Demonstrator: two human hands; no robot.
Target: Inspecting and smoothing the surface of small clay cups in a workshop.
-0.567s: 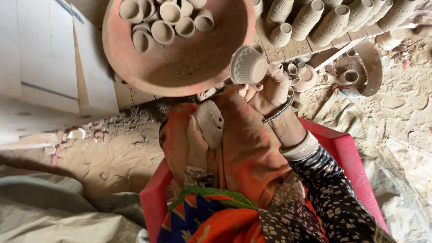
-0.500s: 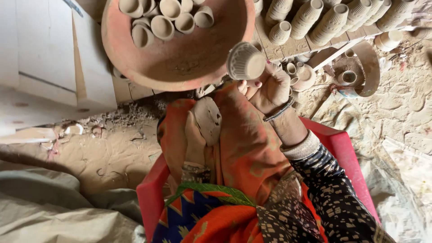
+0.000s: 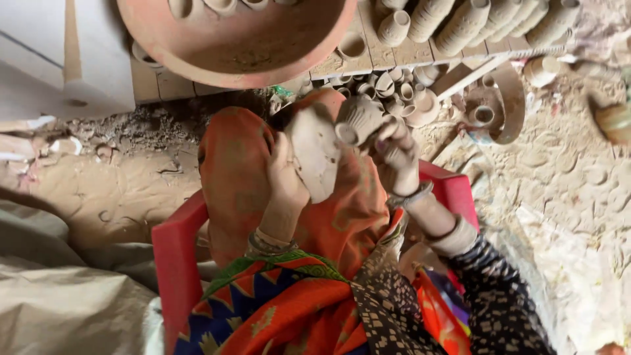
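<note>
My left hand grips a lump of grey clay over my orange-draped lap. Just to its right, my right hand holds a small ribbed clay cup sideways, its base touching the lump. Bangles sit on both wrists. A large terracotta bowl with several small clay cups along its far side stands ahead of me on a wooden board.
I sit on a red plastic chair. Rows of unfired clay cups lie on the board at upper right. More small cups and a round clay dish lie on the sandy ground. White boxes stand at left.
My right hand has drawn the ribbed cup back from the big bowl's rim down to the clay lump. My left hand has lifted the lump higher. The view has tilted downward.
</note>
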